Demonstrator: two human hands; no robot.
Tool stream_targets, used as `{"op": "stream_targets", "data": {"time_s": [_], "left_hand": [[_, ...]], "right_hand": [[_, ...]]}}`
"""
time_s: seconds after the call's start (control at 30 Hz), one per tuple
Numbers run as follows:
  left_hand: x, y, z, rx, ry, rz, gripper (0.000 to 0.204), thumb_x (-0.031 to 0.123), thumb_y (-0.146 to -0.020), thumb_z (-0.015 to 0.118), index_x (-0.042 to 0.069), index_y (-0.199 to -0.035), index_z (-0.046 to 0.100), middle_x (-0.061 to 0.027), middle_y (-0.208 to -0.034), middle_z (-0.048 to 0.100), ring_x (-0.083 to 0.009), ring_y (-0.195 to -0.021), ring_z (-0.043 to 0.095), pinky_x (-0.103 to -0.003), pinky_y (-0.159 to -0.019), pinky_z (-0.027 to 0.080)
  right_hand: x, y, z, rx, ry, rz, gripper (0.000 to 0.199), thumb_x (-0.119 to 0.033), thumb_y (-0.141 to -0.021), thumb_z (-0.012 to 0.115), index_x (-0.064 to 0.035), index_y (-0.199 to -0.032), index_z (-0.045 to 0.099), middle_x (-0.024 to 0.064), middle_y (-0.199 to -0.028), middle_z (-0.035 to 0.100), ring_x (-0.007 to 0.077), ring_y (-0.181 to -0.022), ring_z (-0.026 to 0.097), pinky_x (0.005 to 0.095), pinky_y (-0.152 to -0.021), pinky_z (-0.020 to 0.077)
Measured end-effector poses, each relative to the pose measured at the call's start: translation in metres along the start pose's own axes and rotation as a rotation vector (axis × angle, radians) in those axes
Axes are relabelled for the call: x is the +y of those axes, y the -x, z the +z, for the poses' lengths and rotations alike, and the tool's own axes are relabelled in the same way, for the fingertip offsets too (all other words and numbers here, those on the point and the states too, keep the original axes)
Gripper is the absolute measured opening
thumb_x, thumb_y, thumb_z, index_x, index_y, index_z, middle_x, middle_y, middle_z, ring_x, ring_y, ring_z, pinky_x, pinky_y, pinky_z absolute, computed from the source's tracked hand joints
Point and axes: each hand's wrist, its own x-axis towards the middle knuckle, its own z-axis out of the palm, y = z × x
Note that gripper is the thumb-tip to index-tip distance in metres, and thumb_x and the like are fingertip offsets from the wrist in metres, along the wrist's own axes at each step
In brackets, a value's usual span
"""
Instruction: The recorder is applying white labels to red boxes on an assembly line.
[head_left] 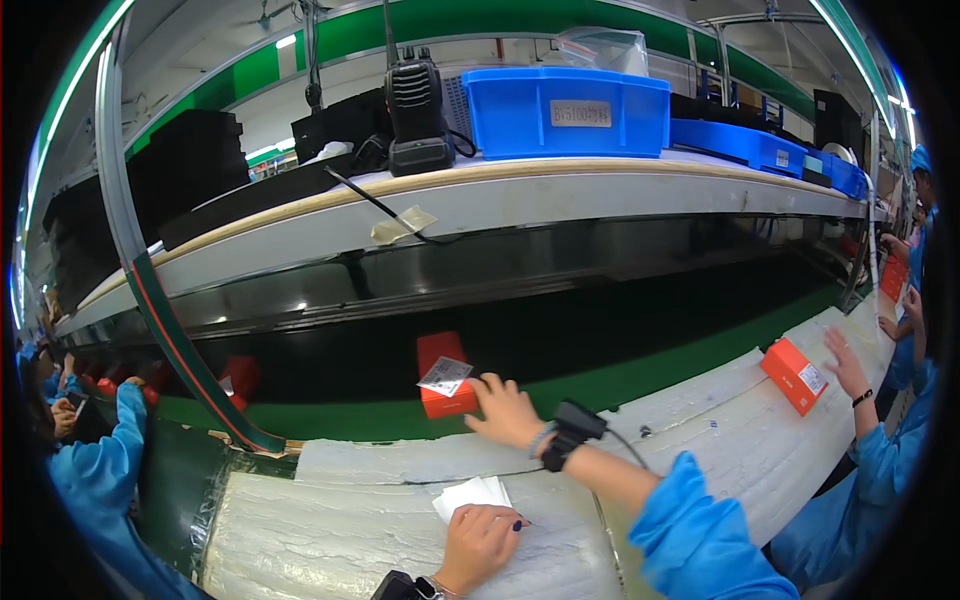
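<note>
My right hand [507, 412] reaches over the green conveyor belt [570, 390]. Its fingers are stretched apart, with the tips at the right side of a red box [440, 352]. A white printed label [445, 377] lies tilted across that box. Lower down, my left hand [480, 545] rests on the pale, film-covered worktop with its fingers curled over the near edge of some white paper slips [473, 494]. Something small and dark shows at its fingertips, too small to name. A dark device with a cable [580, 422] is strapped to my right wrist.
At right, a co-worker's hand [848, 365] is beside another red box [795, 376] on the worktop [690, 440]. More red boxes [238, 382] lie leftward, near another co-worker's sleeve [100, 455]. A metal post [120, 170] stands left. The shelf holds a blue bin [565, 112] and walkie-talkie [418, 110].
</note>
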Motion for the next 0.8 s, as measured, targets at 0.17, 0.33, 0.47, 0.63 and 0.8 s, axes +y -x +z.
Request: {"op": "stream_targets", "data": {"time_s": [0.17, 0.33, 0.47, 0.63, 0.8], "left_hand": [[0.000, 0.001, 0.002, 0.008, -0.031, 0.025, 0.007, 0.014, -0.078, 0.068, 0.013, -0.085, 0.067, 0.0028, -0.091, 0.064, -0.0152, -0.083, 0.059, -0.033, -0.078, 0.042], [0.002, -0.004, -0.001, -0.030, -0.056, 0.072, 0.008, 0.014, -0.078, 0.068, 0.011, -0.085, 0.065, 0.0017, -0.091, 0.063, -0.0151, -0.083, 0.059, -0.033, -0.078, 0.042], [0.000, -0.002, 0.000, -0.039, -0.067, 0.066, 0.010, 0.014, -0.077, 0.068, 0.011, -0.086, 0.064, 0.0015, -0.090, 0.063, -0.0154, -0.084, 0.060, -0.033, -0.079, 0.043], [0.004, -0.001, 0.002, -0.037, 0.005, -0.004, 0.011, 0.012, -0.077, 0.068, 0.011, -0.087, 0.064, 0.0010, -0.088, 0.064, -0.0170, -0.082, 0.060, -0.034, -0.078, 0.042], [0.009, -0.004, 0.004, -0.024, 0.090, -0.046, 0.010, 0.010, -0.078, 0.066, 0.010, -0.087, 0.065, -0.0004, -0.087, 0.064, -0.0189, -0.080, 0.059, -0.034, -0.078, 0.041]], "right_hand": [[-0.044, -0.044, 0.048, 0.021, 0.155, 0.184, 0.063, -0.053, -0.076, 0.064, -0.0114, -0.122, 0.053, 0.0095, -0.119, 0.049, 0.0375, -0.107, 0.048, 0.0588, -0.081, 0.0448], [-0.021, -0.040, 0.026, 0.082, 0.157, 0.202, 0.062, -0.053, -0.069, 0.067, -0.0075, -0.111, 0.061, 0.0096, -0.109, 0.055, 0.0365, -0.098, 0.052, 0.0509, -0.078, 0.0449], [-0.014, 0.019, -0.038, 0.056, 0.077, 0.109, 0.069, -0.052, -0.072, 0.065, -0.0028, -0.121, 0.058, 0.0182, -0.121, 0.056, 0.0407, -0.096, 0.057, 0.0466, -0.079, 0.0505], [-0.024, 0.148, -0.105, 0.009, 0.101, -0.021, 0.073, -0.049, -0.071, 0.070, -0.0056, -0.128, 0.054, 0.0212, -0.126, 0.053, 0.0386, -0.082, 0.060, 0.0450, -0.076, 0.0517], [-0.035, 0.225, -0.136, -0.215, 0.094, 0.089, 0.073, -0.049, -0.074, 0.070, -0.0067, -0.131, 0.052, 0.0221, -0.130, 0.049, 0.0366, -0.085, 0.060, 0.0425, -0.079, 0.0507]]}}
